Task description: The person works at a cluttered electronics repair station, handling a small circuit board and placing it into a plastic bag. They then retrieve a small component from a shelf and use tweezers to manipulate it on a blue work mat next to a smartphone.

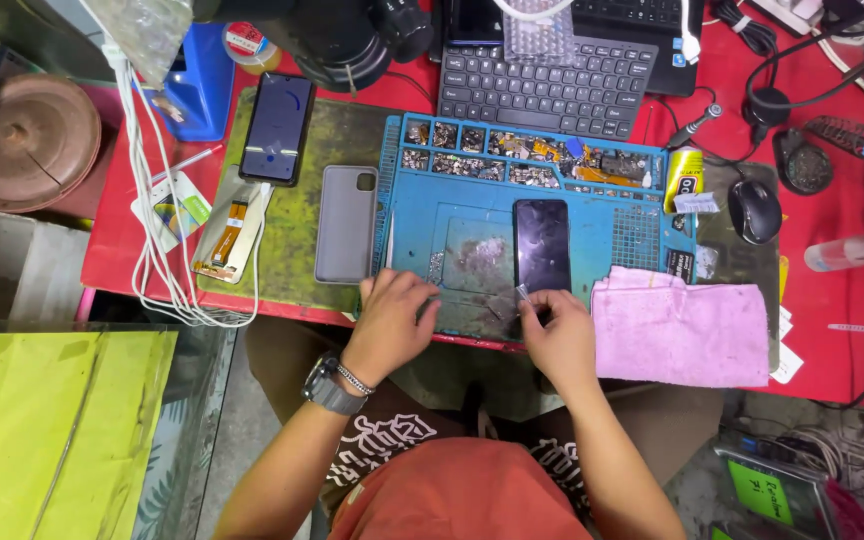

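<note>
Two hands work at the frame's centre: left hand (392, 322) curled on the blue mat (422, 225), right hand (558, 335) pinching a small clear piece (522, 292) below the dark phone (541, 244).

On my bench I count two phones: one dark phone (541, 244) on the blue mat (422, 225), one phone with lit screen (277, 127) on the green mat (297, 215). There is one grey phone case (345, 223), one pink cloth (680, 327), one keyboard (544, 87), one mouse (755, 211), one yellow glue tube (685, 178).
</note>
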